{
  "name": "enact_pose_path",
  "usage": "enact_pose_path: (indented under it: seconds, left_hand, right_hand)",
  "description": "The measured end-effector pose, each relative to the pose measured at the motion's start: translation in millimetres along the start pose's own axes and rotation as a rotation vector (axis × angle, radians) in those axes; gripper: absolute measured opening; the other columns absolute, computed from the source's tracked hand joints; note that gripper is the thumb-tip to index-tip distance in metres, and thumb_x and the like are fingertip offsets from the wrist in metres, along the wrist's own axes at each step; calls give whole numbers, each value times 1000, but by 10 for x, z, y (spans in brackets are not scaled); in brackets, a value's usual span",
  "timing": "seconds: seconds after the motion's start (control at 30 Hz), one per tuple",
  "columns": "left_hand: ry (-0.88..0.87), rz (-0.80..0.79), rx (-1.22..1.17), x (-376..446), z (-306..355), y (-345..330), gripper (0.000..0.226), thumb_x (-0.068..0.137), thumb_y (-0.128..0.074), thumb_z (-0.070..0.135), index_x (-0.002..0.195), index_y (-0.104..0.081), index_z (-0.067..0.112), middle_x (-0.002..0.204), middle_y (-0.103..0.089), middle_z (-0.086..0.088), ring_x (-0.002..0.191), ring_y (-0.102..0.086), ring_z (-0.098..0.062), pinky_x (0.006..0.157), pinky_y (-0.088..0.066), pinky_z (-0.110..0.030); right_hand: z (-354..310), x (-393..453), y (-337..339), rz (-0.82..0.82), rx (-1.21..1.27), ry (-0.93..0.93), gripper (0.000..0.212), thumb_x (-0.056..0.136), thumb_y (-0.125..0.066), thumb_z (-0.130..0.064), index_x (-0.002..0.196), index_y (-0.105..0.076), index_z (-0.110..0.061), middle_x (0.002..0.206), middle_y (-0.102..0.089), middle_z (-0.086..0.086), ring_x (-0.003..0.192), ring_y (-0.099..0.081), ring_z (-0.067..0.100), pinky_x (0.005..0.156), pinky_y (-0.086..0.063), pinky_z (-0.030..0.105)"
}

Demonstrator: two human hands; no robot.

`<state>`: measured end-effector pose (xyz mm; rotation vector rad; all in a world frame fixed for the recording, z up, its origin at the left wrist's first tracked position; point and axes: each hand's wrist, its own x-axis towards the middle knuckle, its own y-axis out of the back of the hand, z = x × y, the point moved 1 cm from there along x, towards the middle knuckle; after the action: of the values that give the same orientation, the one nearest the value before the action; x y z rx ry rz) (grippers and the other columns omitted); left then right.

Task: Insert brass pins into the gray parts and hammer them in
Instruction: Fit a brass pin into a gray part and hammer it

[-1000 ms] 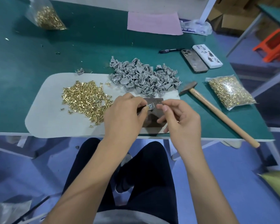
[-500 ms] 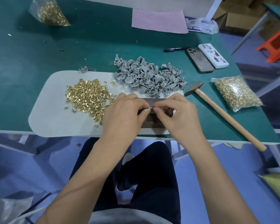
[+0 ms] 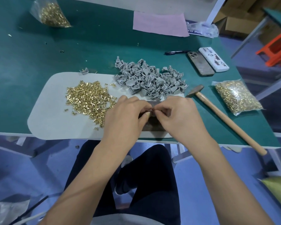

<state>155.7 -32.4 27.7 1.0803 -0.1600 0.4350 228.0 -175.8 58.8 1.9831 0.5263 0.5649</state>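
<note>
- Our left hand [image 3: 126, 116] and right hand [image 3: 177, 116] meet fingertip to fingertip at the centre of the frame, over a dark metal block [image 3: 154, 125] near the table's front edge.
- Fingers of both hands are curled tight into narrow pinches. Between them sits something very small, mostly hidden; we judge it to be one gray part with a brass pin going in, but cannot tell which hand has which.
- The loose brass pins [image 3: 89, 99] lie heaped left of centre, just beside our left hand; the pile of gray parts [image 3: 151, 80] lies just above both hands.
- We judge the pins light, hard, smooth and quick to slip or roll, so best pinched by the shank with the head free.
- The gray parts look like light, stiff moulded plastic; hold them by the flat outer faces, leaving the hole open.
- The hammer [image 3: 217, 111] lies untouched right of our right hand.
</note>
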Motion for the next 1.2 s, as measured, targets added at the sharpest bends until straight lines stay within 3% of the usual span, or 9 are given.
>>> enact_pose_path:
  seconds: [0.1,0.43,0.57,0.63,0.73,0.87,0.97,1.13,1.2]
  left_hand:
    - [6,6,-19,0,-12,-23,12,87,-70,37,99,-72,39,85,-62,15,88,-48,-13,56,-36,-29]
    - [12,-27,-11,33,-24,-4,8,88,-68,41,95,-72,41,82,-61,17,87,-45,-12,57,-33,-29]
    - [15,-28,-32,34,-26,-2,8,89,-68,46,92,-73,40,82,-62,18,87,-46,-11,58,-34,-29]
    - [22,-30,-29,35,-27,0,10,89,-67,47,92,-73,40,82,-63,18,88,-46,-9,56,-32,-27]
    - [21,-40,-16,45,-17,16,10,89,-67,47,93,-74,40,83,-63,18,88,-46,-11,59,-33,-29]
    - [25,-49,-13,58,-14,31,9,90,-68,47,93,-74,41,85,-65,17,89,-44,-10,59,-32,-29]
    - [18,-46,-8,67,-12,30,9,89,-70,46,94,-75,41,87,-67,17,90,-46,-12,60,-35,-29]
    - [12,-27,-7,76,-25,26,13,85,-72,48,96,-76,41,88,-69,18,90,-47,-14,61,-33,-30]
    - [1,-24,11,91,-23,30,15,85,-73,48,97,-77,41,87,-69,17,90,-47,-14,60,-31,-30]
  right_hand:
    - [-62,51,3,-55,-136,24,15,86,-67,-16,88,-80,-20,76,-63,2,85,-57,29,72,-52,41]
    - [72,21,-7,-23,83,-14,9,86,-77,-16,90,-83,-21,66,-60,-7,69,-50,11,65,-44,31]
    - [421,-88,164,268,242,-71,14,93,-73,-25,105,-82,-21,84,-70,-15,77,-60,-2,74,-43,13]
    - [768,-116,253,424,47,-234,18,98,-66,-26,110,-78,-19,99,-71,0,95,-63,17,80,-45,29]
    - [1235,-172,256,212,-345,-615,38,100,-61,-35,131,-64,-12,128,-57,21,124,-44,43,96,-40,49]
    - [1415,-196,211,90,-448,-590,34,105,-52,-32,127,-64,-9,126,-57,23,122,-44,43,103,-34,51]
    - [1362,-241,310,129,-506,-574,34,109,-42,-32,128,-60,-11,121,-56,21,105,-54,44,83,-38,49]
    - [1064,-449,515,204,59,-374,21,108,-39,-40,101,-55,-29,79,-57,-4,66,-46,21,55,-36,35]
    - [828,-486,571,120,361,-278,23,107,-43,-45,114,-63,-37,68,-53,-9,60,-45,12,51,-37,23]
